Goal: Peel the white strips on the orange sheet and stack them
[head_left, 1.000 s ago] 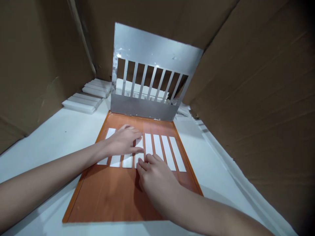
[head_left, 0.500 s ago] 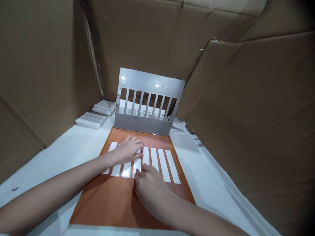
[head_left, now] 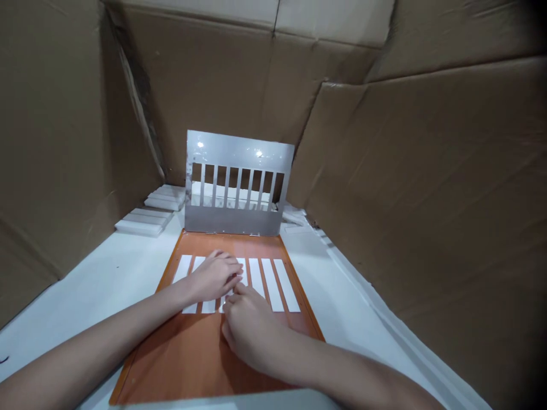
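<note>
A row of several white strips (head_left: 287, 287) lies side by side on an orange board (head_left: 179, 356). Across the middle strips rests my left hand (head_left: 215, 277), its fingers bent and close together. My right hand (head_left: 249, 326) is curled into a pinch just below, with its fingertips almost meeting those of the left. Whatever lies between the fingertips is too small and covered to make out. Both hands hide parts of the strips beneath them. At the board's far edge a grey metal plate with slots (head_left: 233, 221) stands tilted up.
Stacks of white strips (head_left: 143, 221) sit on the white table (head_left: 85, 296) at the back left. More white pieces (head_left: 294, 214) lie behind the board on the right. Brown cardboard walls (head_left: 410, 188) close in the left, back and right sides.
My right hand has moved up the strips, closer to the left fingertips. The left hand stays over the middle strips. The whole scene has shifted left in view.
</note>
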The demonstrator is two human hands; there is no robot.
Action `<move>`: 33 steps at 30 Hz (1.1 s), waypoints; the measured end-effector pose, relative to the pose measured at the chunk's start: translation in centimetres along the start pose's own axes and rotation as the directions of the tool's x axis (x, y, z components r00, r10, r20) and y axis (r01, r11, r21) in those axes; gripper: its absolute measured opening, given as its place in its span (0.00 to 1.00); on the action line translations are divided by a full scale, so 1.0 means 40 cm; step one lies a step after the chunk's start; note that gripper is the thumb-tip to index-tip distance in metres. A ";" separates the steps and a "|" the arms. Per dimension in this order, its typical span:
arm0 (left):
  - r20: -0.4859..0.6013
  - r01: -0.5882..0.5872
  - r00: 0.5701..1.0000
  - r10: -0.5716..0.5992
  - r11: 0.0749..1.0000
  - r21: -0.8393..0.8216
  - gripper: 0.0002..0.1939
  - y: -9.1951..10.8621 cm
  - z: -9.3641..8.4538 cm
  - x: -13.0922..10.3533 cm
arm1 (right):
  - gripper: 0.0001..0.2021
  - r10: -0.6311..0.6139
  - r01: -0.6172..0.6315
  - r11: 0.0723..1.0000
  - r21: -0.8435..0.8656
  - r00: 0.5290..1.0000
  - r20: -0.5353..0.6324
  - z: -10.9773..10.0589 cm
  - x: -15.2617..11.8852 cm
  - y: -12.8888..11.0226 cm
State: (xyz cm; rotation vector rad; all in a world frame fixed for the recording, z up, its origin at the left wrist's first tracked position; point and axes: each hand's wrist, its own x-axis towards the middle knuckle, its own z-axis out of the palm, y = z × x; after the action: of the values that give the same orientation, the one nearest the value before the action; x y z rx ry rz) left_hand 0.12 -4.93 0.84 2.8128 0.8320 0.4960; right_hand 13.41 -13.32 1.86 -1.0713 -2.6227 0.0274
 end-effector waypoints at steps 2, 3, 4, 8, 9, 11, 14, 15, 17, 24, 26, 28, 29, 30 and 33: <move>-0.005 -0.004 1.000 0.004 1.000 0.014 0.09 0.002 -0.003 0.000 | 0.08 0.103 -0.104 0.994 -0.016 0.995 -0.014 -0.029 0.016 0.035; -0.003 -0.007 1.000 0.007 1.000 0.020 0.08 0.003 -0.004 0.001 | 0.09 0.171 -0.172 0.985 -0.025 0.985 -0.028 -0.044 0.029 0.064; -0.010 -0.003 1.000 0.003 1.000 0.030 0.08 0.003 -0.004 0.001 | 0.10 0.302 -0.302 0.953 -0.024 0.953 0.003 -0.058 0.045 0.099; -0.012 0.002 1.000 -0.002 0.999 0.044 0.09 0.002 0.000 -0.001 | 0.12 0.438 -0.439 0.899 -0.006 0.897 -0.066 -0.069 0.108 0.255; -0.020 0.017 1.000 -0.016 0.999 0.051 0.09 0.004 0.001 -0.002 | 0.11 0.427 -0.428 0.904 0.002 0.901 -0.071 -0.059 0.119 0.285; -0.056 0.054 0.997 -0.050 0.996 0.065 0.10 0.012 0.004 -0.006 | 0.10 0.404 -0.404 0.915 0.017 0.912 -0.063 -0.031 0.132 0.328; -0.109 0.086 0.991 -0.080 0.995 0.058 0.16 0.029 0.007 -0.011 | 0.11 0.385 -0.382 0.923 0.044 0.921 -0.059 0.009 0.137 0.351; -0.115 0.092 0.990 -0.085 0.994 0.053 0.17 0.034 0.008 -0.012 | 0.12 0.386 -0.383 0.922 0.058 0.920 -0.066 0.017 0.137 0.352; -0.110 0.103 0.989 -0.098 0.994 0.044 0.19 0.040 0.008 -0.012 | 0.12 0.402 -0.393 0.914 0.100 0.911 -0.089 0.026 0.140 0.351; -0.127 0.106 0.988 -0.093 0.989 0.104 0.22 0.035 0.012 -0.015 | 0.04 0.518 -0.458 0.818 0.348 0.850 -0.097 0.046 0.156 0.339; -0.148 0.109 0.985 -0.091 0.987 0.119 0.23 0.032 0.013 -0.016 | 0.11 0.525 -0.449 0.785 0.427 0.848 -0.073 0.050 0.149 0.329; -0.157 0.118 0.983 -0.100 0.987 0.108 0.24 0.031 0.014 -0.017 | 0.14 0.507 -0.418 0.770 0.482 0.860 -0.063 0.047 0.134 0.316; -0.161 0.122 0.981 -0.105 0.987 0.100 0.24 0.030 0.015 -0.017 | 0.14 0.492 -0.400 0.769 0.499 0.868 -0.062 0.043 0.125 0.310; -0.164 0.124 0.981 -0.108 0.988 0.094 0.23 0.030 0.016 -0.018 | 0.12 0.475 -0.382 0.772 0.508 0.878 -0.062 0.038 0.115 0.303; -0.166 0.123 0.980 -0.109 0.989 0.078 0.22 0.031 0.016 -0.019 | 0.06 0.431 -0.344 0.797 0.496 0.900 -0.069 0.017 0.086 0.281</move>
State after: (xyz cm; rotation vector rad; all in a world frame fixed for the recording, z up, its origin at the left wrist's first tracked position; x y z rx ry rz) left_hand 0.36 -6.44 0.36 2.8099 1.0678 0.6918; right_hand 18.57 -2.80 0.68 -1.3275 -2.0295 0.6051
